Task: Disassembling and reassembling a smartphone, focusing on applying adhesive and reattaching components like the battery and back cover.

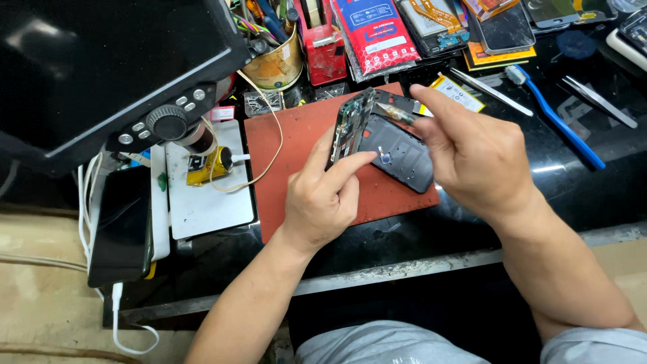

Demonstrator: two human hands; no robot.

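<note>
My left hand (pixel 322 195) holds an opened phone body (pixel 352 125) on edge above the red work mat (pixel 290 145), thumb and fingers on its sides. My right hand (pixel 472 158) pinches a thin pointed tool (pixel 396 113) whose tip reaches into the phone's upper part. A black back cover (pixel 399 156) lies flat on the mat just under and to the right of the phone, partly hidden by my right hand.
A microscope screen and stand (pixel 121 67) fill the upper left. A white pad (pixel 209 202), dark phone (pixel 121 226), pen tin (pixel 276 64), red tape dispenser (pixel 325 50), blue toothbrush (pixel 556 121), tweezers (pixel 596 101) and spare-part packets (pixel 377 34) surround the mat.
</note>
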